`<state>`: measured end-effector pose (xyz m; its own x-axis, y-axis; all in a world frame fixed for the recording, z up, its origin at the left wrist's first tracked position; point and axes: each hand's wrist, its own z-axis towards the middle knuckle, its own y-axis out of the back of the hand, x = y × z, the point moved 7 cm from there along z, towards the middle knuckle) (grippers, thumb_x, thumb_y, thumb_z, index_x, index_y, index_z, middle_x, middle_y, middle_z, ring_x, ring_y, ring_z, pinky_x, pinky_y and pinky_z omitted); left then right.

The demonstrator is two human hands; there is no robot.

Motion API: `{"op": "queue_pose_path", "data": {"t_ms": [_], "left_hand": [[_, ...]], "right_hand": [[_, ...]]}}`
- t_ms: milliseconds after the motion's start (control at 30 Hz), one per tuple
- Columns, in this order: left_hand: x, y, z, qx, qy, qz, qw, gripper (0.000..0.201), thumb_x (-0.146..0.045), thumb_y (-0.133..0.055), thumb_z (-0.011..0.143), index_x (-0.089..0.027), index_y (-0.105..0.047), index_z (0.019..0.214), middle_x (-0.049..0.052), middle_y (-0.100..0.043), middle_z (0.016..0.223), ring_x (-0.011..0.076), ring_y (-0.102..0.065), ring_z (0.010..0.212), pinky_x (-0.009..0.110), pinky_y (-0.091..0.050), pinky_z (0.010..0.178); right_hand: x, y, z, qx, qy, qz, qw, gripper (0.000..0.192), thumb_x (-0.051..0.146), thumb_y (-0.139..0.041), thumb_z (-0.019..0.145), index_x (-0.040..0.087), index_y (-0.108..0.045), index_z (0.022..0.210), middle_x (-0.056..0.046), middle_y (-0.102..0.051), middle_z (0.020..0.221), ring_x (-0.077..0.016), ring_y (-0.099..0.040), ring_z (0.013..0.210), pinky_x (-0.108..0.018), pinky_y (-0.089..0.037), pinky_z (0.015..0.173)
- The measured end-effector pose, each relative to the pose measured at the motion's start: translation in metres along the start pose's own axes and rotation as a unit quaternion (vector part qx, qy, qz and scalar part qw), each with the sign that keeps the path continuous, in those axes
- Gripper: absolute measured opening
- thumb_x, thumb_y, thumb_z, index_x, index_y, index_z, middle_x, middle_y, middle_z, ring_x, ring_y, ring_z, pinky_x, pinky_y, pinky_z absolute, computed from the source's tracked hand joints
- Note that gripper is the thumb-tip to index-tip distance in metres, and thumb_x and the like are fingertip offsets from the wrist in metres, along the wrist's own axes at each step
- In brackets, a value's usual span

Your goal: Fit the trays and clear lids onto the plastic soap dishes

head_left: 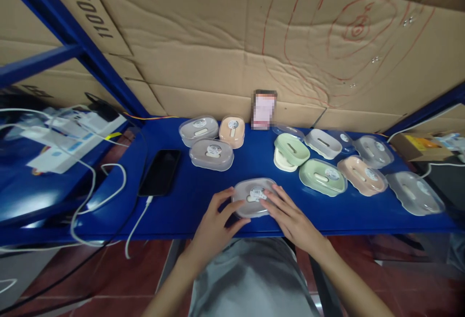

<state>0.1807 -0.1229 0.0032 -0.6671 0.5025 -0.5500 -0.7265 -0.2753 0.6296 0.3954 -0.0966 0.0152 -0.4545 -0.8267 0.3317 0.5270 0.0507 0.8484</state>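
Observation:
Close to the table's front edge lies a grey oval plastic box with a clear lid, resembling a soap box. A round white sticker is on its lid. My left hand grips the box's left end, fingertips at the back and on the lid, thumb at the front edge. From the right, my right hand holds the other end, its fingers reaching over the lid to the sticker. My right thumb is hidden. Behind sit two more grey boxes and a peach box.
On the right stand several lidded boxes, among them a green one, a pink one and a grey one. A black phone on a white cable lies left. Another phone leans against the cardboard. A power strip sits far left.

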Motion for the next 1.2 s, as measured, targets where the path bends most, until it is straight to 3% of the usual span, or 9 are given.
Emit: {"op": "queue_pose_path", "data": {"t_ms": [200,400,533,633,733,800,1000,1100,1200], "left_hand": [[0.002,-0.005,0.002,0.034,0.025,0.002,0.999,0.040,-0.029,-0.079,0.096,-0.027,-0.063,0.133,0.014,-0.049,0.151,0.0317,-0.059,0.142,0.050,-0.060,0.112],[0.007,-0.016,0.004,0.087,0.070,0.024,0.993,0.046,-0.022,-0.080,0.094,-0.028,-0.059,0.135,0.013,-0.047,0.166,0.0313,-0.059,0.147,0.042,-0.064,0.105],[0.005,-0.002,0.010,0.047,0.063,0.018,0.997,0.038,-0.029,-0.076,0.099,-0.028,-0.059,0.133,0.012,-0.053,0.163,0.0291,-0.061,0.145,0.042,-0.061,0.110],[0.010,0.030,0.031,-0.031,0.037,0.043,0.998,0.035,-0.035,-0.075,0.099,-0.028,-0.060,0.130,0.012,-0.056,0.159,0.0294,-0.061,0.144,0.046,-0.056,0.116],[0.036,0.069,0.067,-0.111,0.035,0.077,0.990,0.045,-0.042,-0.081,0.094,-0.026,-0.059,0.130,0.013,-0.060,0.153,0.0325,-0.059,0.145,0.052,-0.051,0.120],[0.064,0.085,0.094,-0.119,0.043,0.083,0.988,0.051,-0.047,-0.081,0.093,-0.024,-0.058,0.132,0.015,-0.059,0.151,0.0340,-0.058,0.145,0.052,-0.052,0.117],[0.151,0.087,0.142,-0.060,0.101,0.079,0.990,0.061,-0.064,-0.075,0.088,-0.021,-0.057,0.128,0.015,-0.064,0.140,0.0346,-0.063,0.134,0.052,-0.055,0.111],[0.167,0.082,0.146,-0.038,0.108,0.078,0.990,0.071,-0.071,-0.072,0.086,-0.021,-0.054,0.133,0.015,-0.066,0.137,0.0350,-0.065,0.130,0.054,-0.054,0.110],[0.156,0.083,0.142,-0.022,0.088,0.088,0.992,0.081,-0.070,-0.071,0.088,-0.020,-0.047,0.147,0.018,-0.057,0.152,0.0389,-0.052,0.148,0.060,-0.045,0.121]], "right_hand": [[-0.004,0.000,0.000,-0.002,-0.023,0.041,0.999,0.066,0.012,-0.050,0.110,0.032,-0.035,0.170,-0.008,-0.051,0.167,-0.0279,-0.032,0.163,-0.059,-0.040,0.128],[-0.012,0.000,-0.002,-0.012,-0.091,0.089,0.992,0.057,0.020,-0.052,0.111,0.032,-0.044,0.166,-0.008,-0.042,0.173,-0.0282,-0.030,0.165,-0.054,-0.042,0.128],[-0.025,0.001,-0.009,-0.027,-0.149,0.133,0.979,0.063,0.033,-0.058,0.110,0.036,-0.037,0.169,-0.007,-0.030,0.179,-0.0291,-0.031,0.165,-0.052,-0.041,0.129],[-0.035,0.002,-0.014,-0.057,-0.195,0.164,0.965,0.062,0.036,-0.057,0.110,0.039,-0.036,0.169,-0.006,-0.034,0.177,-0.0278,-0.034,0.164,-0.052,-0.039,0.131],[-0.041,0.002,-0.014,-0.074,-0.227,0.167,0.956,0.060,0.039,-0.055,0.111,0.038,-0.037,0.168,-0.006,-0.036,0.176,-0.0283,-0.035,0.163,-0.052,-0.038,0.131],[-0.041,0.000,-0.012,-0.073,-0.235,0.162,0.956,0.059,0.041,-0.055,0.111,0.038,-0.038,0.167,-0.007,-0.035,0.176,-0.0287,-0.034,0.163,-0.053,-0.038,0.131],[-0.042,-0.001,-0.011,-0.083,-0.252,0.115,0.957,0.057,0.042,-0.053,0.111,0.037,-0.040,0.166,-0.008,-0.034,0.176,-0.0303,-0.034,0.163,-0.056,-0.039,0.131],[-0.042,-0.001,-0.011,-0.083,-0.250,0.093,0.960,0.056,0.042,-0.053,0.111,0.035,-0.042,0.166,-0.009,-0.035,0.175,-0.0308,-0.036,0.162,-0.056,-0.041,0.129],[-0.044,0.001,-0.007,-0.087,-0.231,0.052,0.968,0.055,0.041,-0.052,0.111,0.034,-0.043,0.165,-0.010,-0.037,0.174,-0.0308,-0.036,0.162,-0.056,-0.041,0.129]]}}
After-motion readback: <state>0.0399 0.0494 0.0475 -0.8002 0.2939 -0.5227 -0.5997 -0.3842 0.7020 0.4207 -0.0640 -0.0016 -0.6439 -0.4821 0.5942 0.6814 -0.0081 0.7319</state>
